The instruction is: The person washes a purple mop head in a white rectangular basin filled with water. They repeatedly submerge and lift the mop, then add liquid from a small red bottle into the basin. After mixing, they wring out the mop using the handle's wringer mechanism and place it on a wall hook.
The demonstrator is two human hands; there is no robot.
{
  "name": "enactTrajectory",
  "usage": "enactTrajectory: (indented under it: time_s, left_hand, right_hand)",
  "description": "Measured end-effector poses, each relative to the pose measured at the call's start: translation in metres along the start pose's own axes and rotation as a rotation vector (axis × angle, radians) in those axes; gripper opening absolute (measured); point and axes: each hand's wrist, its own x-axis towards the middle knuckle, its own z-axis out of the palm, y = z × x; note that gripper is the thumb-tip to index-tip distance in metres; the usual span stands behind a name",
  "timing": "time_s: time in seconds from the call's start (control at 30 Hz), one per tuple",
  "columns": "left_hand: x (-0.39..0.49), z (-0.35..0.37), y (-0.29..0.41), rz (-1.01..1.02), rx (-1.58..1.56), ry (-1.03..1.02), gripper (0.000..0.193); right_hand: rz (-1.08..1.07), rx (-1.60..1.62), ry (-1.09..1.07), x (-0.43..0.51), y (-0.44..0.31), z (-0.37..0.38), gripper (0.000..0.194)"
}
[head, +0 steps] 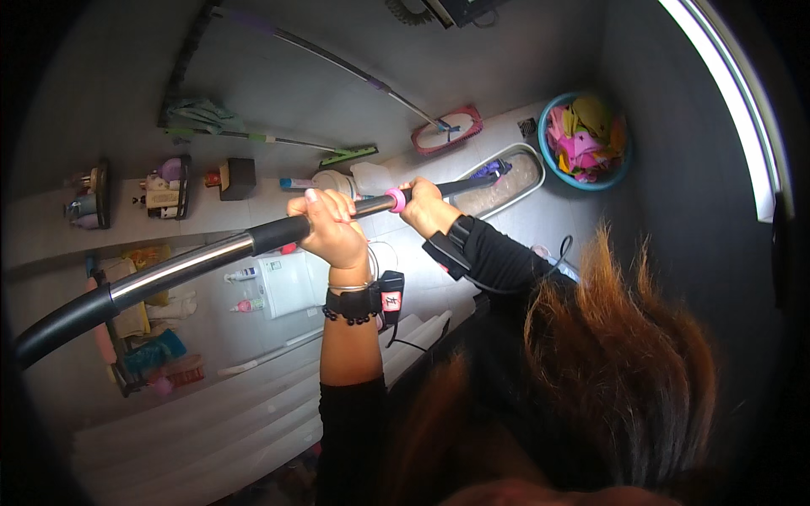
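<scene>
My left hand (335, 228) is closed around the pole of a mop (180, 265), which has black and shiny metal sections. Lower on the same pole, just past a pink ring (397, 200), my right hand (423, 205) grips a black section. The purple mop head (490, 169) is inside a long oval bucket (542, 166) with a pale rim, which holds murky liquid. Whether the head touches the bucket's bottom cannot be told. Toward the left edge of the view, the pole's upper end curves large and close. Black straps with small devices circle both wrists.
A blue basin (542, 142) of colourful cloths stands beside the bucket, near a floor drain (526, 128). Against the wall lean a pink-edged flat mop (447, 131) and a green squeegee (348, 154). Wall racks (183, 186) hold bottles. A pale curtain (209, 417) hangs at lower left.
</scene>
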Motion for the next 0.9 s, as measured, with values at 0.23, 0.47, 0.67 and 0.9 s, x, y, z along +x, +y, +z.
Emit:
enactTrajectory:
  time_s: [0.23, 0.47, 0.67, 0.9]
  left_hand:
    - [0.004, -0.017, 0.002, -0.228, 0.020, 0.238, 0.019]
    - [0.043, -0.003, 0.084, -0.036, 0.131, 0.059, 0.031]
    - [0.017, 0.005, 0.059, 0.060, 0.092, 0.017, 0.024]
    - [-0.017, -0.010, 0.048, 0.024, 0.108, 0.052, 0.023]
  right_hand:
    - [-0.004, -0.062, 0.038, -0.001, 0.002, 0.006, 0.004]
    - [-0.050, -0.061, 0.163, -0.018, -0.006, -0.005, 0.003]
    - [0.068, -0.024, 0.026, -0.046, -0.001, -0.003, 0.007]
    - [0.099, -0.128, 0.001, -0.103, 0.042, 0.001, 0.007]
